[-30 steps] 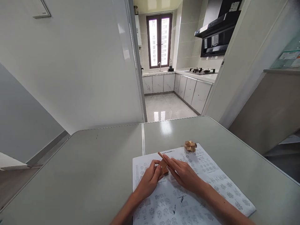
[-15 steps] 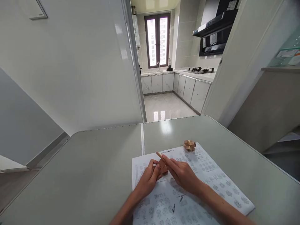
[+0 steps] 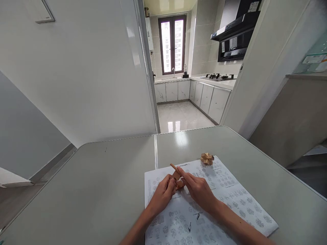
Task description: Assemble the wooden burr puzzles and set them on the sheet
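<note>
My left hand [image 3: 163,190] is closed around a partly joined cluster of wooden puzzle pieces [image 3: 180,185], held just above the printed sheet [image 3: 219,183]. From the right, my right hand [image 3: 198,189] pinches a slim wooden stick [image 3: 174,167] that slants up and to the left against the cluster. My fingers cover much of the cluster, so how its pieces fit together cannot be made out. On the sheet's far edge sits an assembled wooden burr puzzle [image 3: 206,159]. Small grey diagrams of puzzle shapes cover the paper.
The pale table [image 3: 102,190] has a white seam [image 3: 156,151] running away from me. Beyond its far edge are a white wall panel [image 3: 97,75] and a doorway to a kitchen with a gas hob [image 3: 219,77]. A ledge [image 3: 306,77] stands at right.
Both hands stay over the sheet. The cluster has turned slightly in my left hand, and the stick's angle has shifted a little. The burr puzzle has not moved.
</note>
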A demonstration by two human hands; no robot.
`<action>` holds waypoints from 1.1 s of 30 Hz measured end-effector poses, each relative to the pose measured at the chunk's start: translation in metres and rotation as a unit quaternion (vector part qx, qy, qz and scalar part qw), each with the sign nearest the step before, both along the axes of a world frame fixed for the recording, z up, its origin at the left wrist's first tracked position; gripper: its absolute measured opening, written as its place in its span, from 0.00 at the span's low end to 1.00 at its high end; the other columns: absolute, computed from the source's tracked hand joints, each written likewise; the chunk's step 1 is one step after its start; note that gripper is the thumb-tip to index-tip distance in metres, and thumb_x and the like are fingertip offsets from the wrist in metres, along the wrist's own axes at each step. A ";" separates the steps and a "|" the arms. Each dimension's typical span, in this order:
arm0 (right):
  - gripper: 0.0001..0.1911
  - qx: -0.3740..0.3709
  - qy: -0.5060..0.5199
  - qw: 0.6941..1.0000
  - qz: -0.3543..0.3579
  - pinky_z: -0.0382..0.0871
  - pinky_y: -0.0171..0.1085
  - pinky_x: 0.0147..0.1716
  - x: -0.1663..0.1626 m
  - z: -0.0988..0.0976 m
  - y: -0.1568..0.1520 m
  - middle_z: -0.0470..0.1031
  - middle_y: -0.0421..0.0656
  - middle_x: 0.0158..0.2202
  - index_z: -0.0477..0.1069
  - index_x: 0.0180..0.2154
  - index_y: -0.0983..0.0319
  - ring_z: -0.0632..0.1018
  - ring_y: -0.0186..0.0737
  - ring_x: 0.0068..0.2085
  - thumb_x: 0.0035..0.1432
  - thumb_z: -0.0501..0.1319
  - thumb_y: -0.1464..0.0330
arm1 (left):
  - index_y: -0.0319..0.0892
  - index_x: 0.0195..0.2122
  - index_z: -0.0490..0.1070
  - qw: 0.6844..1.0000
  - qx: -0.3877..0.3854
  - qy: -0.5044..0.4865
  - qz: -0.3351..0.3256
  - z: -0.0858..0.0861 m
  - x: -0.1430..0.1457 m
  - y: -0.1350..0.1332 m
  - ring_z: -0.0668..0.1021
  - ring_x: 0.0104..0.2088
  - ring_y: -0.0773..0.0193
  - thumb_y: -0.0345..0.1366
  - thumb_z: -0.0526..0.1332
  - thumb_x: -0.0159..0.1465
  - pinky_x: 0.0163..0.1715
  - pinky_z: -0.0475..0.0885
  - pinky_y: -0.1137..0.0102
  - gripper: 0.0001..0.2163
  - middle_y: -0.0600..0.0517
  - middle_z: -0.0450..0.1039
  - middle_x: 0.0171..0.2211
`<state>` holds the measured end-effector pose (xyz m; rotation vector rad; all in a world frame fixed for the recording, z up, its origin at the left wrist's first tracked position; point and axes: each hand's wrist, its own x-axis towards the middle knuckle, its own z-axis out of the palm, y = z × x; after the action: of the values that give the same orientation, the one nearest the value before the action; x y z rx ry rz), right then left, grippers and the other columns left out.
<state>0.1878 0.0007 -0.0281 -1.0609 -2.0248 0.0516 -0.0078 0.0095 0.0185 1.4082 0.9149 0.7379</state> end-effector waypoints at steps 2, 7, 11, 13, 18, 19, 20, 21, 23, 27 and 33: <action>0.32 -0.003 -0.002 1.000 0.010 0.72 0.34 0.26 0.002 0.002 -0.001 0.81 0.44 0.39 0.44 0.75 0.54 0.78 0.37 0.28 0.75 0.46 0.76 | 0.44 0.34 0.60 1.000 -0.001 0.002 0.001 -0.002 -0.001 0.000 0.54 0.23 0.69 0.62 0.54 0.69 0.23 0.52 0.72 0.23 0.61 0.55 0.24; 0.33 -0.017 0.017 0.998 0.052 0.77 0.35 0.31 0.001 0.001 -0.002 0.82 0.45 0.43 0.48 0.74 0.53 0.82 0.39 0.34 0.74 0.46 0.78 | 0.44 0.34 0.61 1.000 0.001 -0.006 -0.006 -0.006 -0.002 0.002 0.55 0.24 0.69 0.60 0.55 0.70 0.23 0.52 0.72 0.22 0.60 0.54 0.25; 0.33 -0.015 0.035 0.997 0.074 0.81 0.38 0.36 -0.006 -0.005 -0.003 0.83 0.46 0.44 0.48 0.74 0.54 0.84 0.41 0.38 0.73 0.48 0.78 | 0.41 0.44 0.66 1.000 -0.004 -0.015 -0.018 -0.002 -0.001 0.002 0.54 0.24 0.69 0.58 0.54 0.71 0.23 0.51 0.71 0.22 0.60 0.52 0.25; 0.32 -0.020 0.040 0.997 0.063 0.81 0.38 0.35 -0.008 -0.006 -0.003 0.83 0.47 0.45 0.48 0.74 0.54 0.84 0.41 0.38 0.74 0.48 0.77 | 0.41 0.47 0.67 1.000 -0.006 -0.017 -0.011 0.000 0.001 0.001 0.54 0.24 0.69 0.57 0.54 0.72 0.23 0.51 0.71 0.22 0.60 0.51 0.25; 0.30 -0.021 0.047 0.997 0.053 0.81 0.37 0.33 -0.007 0.000 -0.004 0.83 0.45 0.43 0.51 0.73 0.52 0.84 0.40 0.34 0.75 0.49 0.75 | 0.40 0.43 0.67 1.000 0.006 -0.027 0.003 -0.002 0.005 -0.001 0.53 0.23 0.70 0.57 0.54 0.72 0.23 0.51 0.71 0.22 0.61 0.51 0.25; 0.30 -0.022 0.052 0.997 0.059 0.81 0.37 0.33 -0.007 0.002 -0.005 0.83 0.45 0.44 0.51 0.73 0.52 0.84 0.40 0.35 0.75 0.48 0.75 | 0.41 0.42 0.66 1.000 0.009 -0.029 0.003 -0.004 0.005 -0.001 0.53 0.23 0.70 0.57 0.54 0.72 0.23 0.51 0.71 0.22 0.60 0.52 0.24; 0.30 -0.025 0.057 0.996 0.066 0.82 0.37 0.34 -0.007 0.004 -0.005 0.83 0.45 0.45 0.51 0.73 0.51 0.84 0.39 0.36 0.75 0.48 0.75 | 0.41 0.41 0.66 0.999 0.011 -0.031 0.003 -0.005 0.005 -0.001 0.54 0.23 0.70 0.57 0.54 0.71 0.23 0.51 0.71 0.22 0.60 0.52 0.24; 0.30 -0.029 0.063 0.995 0.074 0.82 0.37 0.35 -0.006 0.005 -0.005 0.82 0.46 0.46 0.51 0.73 0.51 0.85 0.40 0.37 0.75 0.48 0.75 | 0.41 0.41 0.66 0.999 0.013 -0.032 0.004 -0.006 0.005 -0.001 0.54 0.23 0.70 0.57 0.54 0.71 0.23 0.52 0.71 0.21 0.60 0.52 0.24; 0.30 -0.034 0.073 0.993 0.088 0.83 0.37 0.37 -0.006 0.007 -0.006 0.82 0.46 0.48 0.50 0.73 0.51 0.85 0.40 0.40 0.75 0.48 0.75 | 0.41 0.41 0.66 0.999 0.015 -0.030 0.004 -0.007 0.005 0.000 0.55 0.23 0.70 0.58 0.54 0.71 0.24 0.52 0.71 0.22 0.60 0.52 0.24; 0.31 -0.032 0.080 0.991 0.099 0.83 0.38 0.40 -0.006 0.008 -0.007 0.82 0.47 0.50 0.50 0.73 0.50 0.85 0.41 0.44 0.75 0.48 0.76 | 0.42 0.40 0.66 1.000 0.018 -0.018 0.010 -0.005 0.005 -0.001 0.55 0.24 0.69 0.59 0.54 0.71 0.25 0.53 0.70 0.22 0.60 0.53 0.24; 0.32 -0.052 0.075 0.991 0.101 0.84 0.40 0.42 -0.005 0.008 -0.006 0.81 0.46 0.50 0.50 0.73 0.49 0.85 0.43 0.45 0.74 0.48 0.76 | 0.42 0.38 0.67 0.999 0.008 -0.030 0.022 -0.002 0.006 -0.003 0.56 0.23 0.68 0.59 0.56 0.69 0.25 0.54 0.70 0.22 0.59 0.55 0.24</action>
<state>0.1830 -0.0057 -0.0206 -0.8834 -2.0024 0.3360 -0.0015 0.0066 0.0170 1.3760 0.8974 0.8193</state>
